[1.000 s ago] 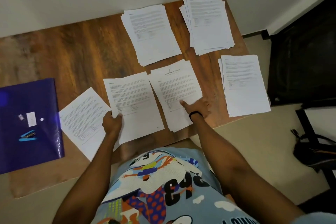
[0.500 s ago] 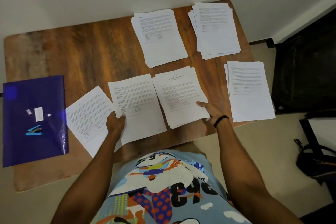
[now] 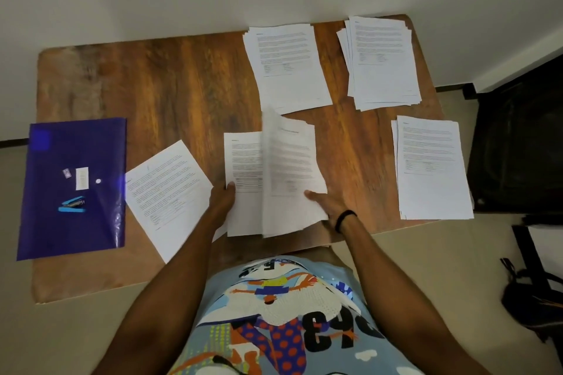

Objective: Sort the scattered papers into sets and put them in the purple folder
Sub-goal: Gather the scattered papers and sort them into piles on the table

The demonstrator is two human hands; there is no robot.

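Observation:
My right hand [image 3: 327,207] grips a stack of printed papers [image 3: 291,173], lifted off the table and tilted over to the left. Under its left edge lies another sheaf of papers [image 3: 242,167], which my left hand [image 3: 222,199] holds at its bottom left corner. A single sheet [image 3: 166,195] lies slanted to the left of that. Three more paper piles rest on the table: one at the back middle [image 3: 286,65], one at the back right [image 3: 382,61], one at the right edge [image 3: 431,166]. The purple folder [image 3: 76,143] lies flat at the table's left.
A blue stapler [image 3: 72,204] and small white bits sit on the folder. The wooden table [image 3: 170,85] stands against a white wall. A black chair [image 3: 518,146] is to the right, and a dark bag [image 3: 533,301] lies on the floor.
My right hand has taken hold of the middle stack and raised it, swinging it leftward over the neighbouring sheaf. My left hand stays on that sheaf. The camera has tilted back.

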